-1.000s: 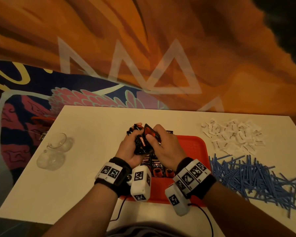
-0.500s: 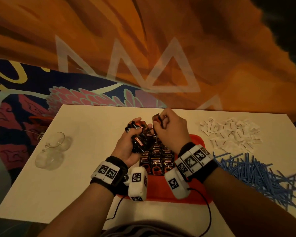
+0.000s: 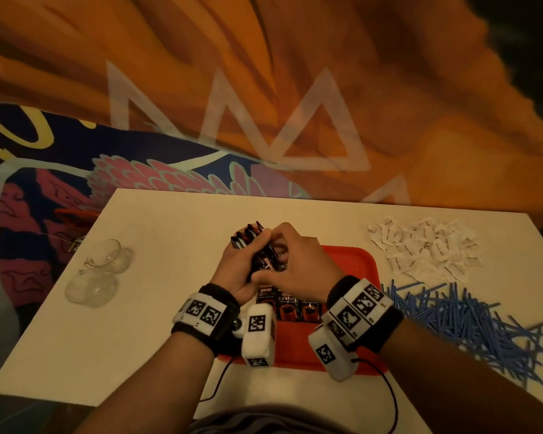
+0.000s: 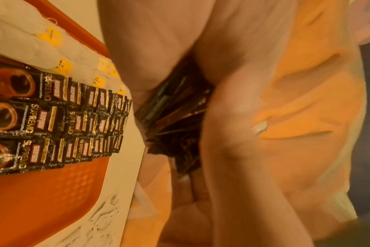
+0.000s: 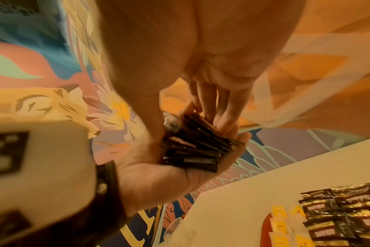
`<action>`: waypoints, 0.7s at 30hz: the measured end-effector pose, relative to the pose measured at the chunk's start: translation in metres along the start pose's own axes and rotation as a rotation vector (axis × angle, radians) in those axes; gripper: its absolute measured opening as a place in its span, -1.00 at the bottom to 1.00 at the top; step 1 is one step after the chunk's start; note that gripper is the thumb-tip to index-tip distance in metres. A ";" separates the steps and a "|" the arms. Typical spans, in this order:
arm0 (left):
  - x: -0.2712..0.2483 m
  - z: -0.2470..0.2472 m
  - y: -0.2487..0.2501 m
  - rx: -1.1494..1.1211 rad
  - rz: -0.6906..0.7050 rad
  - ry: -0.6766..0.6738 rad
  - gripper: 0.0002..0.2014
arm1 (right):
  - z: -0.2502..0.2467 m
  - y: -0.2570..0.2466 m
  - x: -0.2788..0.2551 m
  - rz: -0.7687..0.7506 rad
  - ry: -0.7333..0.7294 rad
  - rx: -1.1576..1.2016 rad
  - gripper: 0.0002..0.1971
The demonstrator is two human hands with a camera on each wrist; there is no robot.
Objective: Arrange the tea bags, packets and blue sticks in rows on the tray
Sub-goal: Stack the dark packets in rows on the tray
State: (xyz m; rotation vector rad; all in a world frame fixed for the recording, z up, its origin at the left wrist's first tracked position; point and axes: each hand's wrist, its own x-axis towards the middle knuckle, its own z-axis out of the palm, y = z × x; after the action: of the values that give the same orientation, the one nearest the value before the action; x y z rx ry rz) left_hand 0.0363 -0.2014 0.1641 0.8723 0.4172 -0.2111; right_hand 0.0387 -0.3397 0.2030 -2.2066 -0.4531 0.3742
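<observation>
Left hand (image 3: 237, 270) grips packet stack (image 3: 263, 261) at frame centre above tray (image 3: 357, 261); right hand (image 3: 298, 267) pinching into it, probably. Loose hold could spill packets onto laid rows (image 4: 59, 117).

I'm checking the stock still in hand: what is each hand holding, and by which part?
The left hand grips a stack of dark packets around its middle. The right hand pinches the stack's top packets; exactly where cannot be told.

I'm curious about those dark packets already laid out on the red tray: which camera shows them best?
The left wrist view: the dark packets lie in three overlapping rows, labels readable. The head view hides most behind both hands; the right wrist view catches only a corner.
</observation>
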 end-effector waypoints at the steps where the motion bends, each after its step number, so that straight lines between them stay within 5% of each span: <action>1: 0.001 0.000 -0.001 -0.012 -0.009 0.027 -0.75 | 0.002 0.002 -0.001 -0.024 0.070 -0.002 -0.50; 6: 0.003 0.003 -0.003 -0.054 -0.051 0.113 -0.85 | 0.009 0.008 -0.007 -0.197 0.222 -0.076 -0.89; 12: 0.005 -0.012 0.007 -0.257 -0.066 0.188 -0.91 | -0.011 0.007 -0.014 -0.059 0.381 0.120 -0.94; 16: -0.001 -0.015 0.012 -0.268 -0.108 0.070 -0.87 | -0.021 0.008 -0.004 -0.149 0.640 0.098 -0.93; 18: -0.006 -0.007 0.010 -0.203 -0.120 -0.016 -0.80 | -0.013 0.006 0.000 -0.194 0.562 -0.001 -0.86; 21: -0.011 -0.003 0.009 -0.172 -0.144 -0.072 -0.42 | 0.004 0.004 -0.003 -0.261 0.345 -0.141 -0.79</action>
State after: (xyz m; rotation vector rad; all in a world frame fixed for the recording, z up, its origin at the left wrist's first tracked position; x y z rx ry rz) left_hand 0.0284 -0.1932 0.1734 0.6647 0.4251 -0.3333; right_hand 0.0351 -0.3411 0.1980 -2.2514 -0.5798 -0.1820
